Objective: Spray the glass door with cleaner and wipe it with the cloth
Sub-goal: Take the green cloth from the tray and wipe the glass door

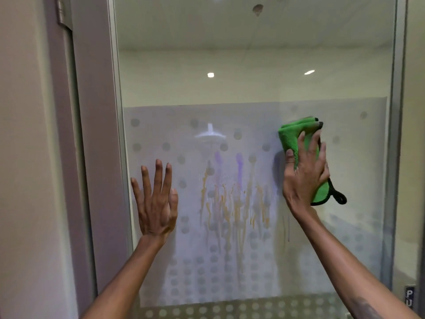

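Observation:
The glass door (253, 88) fills the view, with a frosted dotted band across its lower half. Orange and purple streaks (230, 203) run down the middle of that band. My right hand (305, 173) presses a folded green cloth (296, 137) with black trim flat against the glass, right of the streaks. My left hand (156, 201) rests open on the glass near the left frame, fingers spread, holding nothing. No spray bottle is in view.
A grey door frame post (99, 134) stands left of the glass, with a wall (23, 157) beyond it. A metal frame edge (397, 134) runs down the right side, with a small push sign (409, 297) at its bottom.

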Demonstrator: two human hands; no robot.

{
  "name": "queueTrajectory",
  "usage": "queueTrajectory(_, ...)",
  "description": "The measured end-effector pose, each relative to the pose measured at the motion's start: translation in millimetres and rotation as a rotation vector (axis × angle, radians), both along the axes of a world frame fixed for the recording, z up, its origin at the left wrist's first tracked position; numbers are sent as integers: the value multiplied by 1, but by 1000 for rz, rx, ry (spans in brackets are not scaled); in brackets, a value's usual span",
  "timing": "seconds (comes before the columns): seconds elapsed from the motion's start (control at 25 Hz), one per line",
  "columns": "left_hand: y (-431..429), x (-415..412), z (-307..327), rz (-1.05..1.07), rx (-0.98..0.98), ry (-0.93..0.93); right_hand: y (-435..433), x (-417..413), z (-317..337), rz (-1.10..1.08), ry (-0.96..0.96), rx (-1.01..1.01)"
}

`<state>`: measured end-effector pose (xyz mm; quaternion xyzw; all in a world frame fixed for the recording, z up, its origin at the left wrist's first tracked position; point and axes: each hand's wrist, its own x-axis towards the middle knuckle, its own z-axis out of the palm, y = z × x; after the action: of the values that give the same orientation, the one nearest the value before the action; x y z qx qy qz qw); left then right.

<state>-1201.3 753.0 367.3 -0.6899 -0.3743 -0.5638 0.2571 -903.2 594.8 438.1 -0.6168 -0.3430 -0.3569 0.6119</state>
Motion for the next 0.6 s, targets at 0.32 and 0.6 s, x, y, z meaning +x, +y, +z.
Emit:
queueTrajectory(0.32,-4,-3,-3,-4,-26,21,25,-62,-108,-63,-674,-354)
queueTrajectory(0.6,-4,5,-3,26,-7,22,4,5,-48,-119,-206,-188)
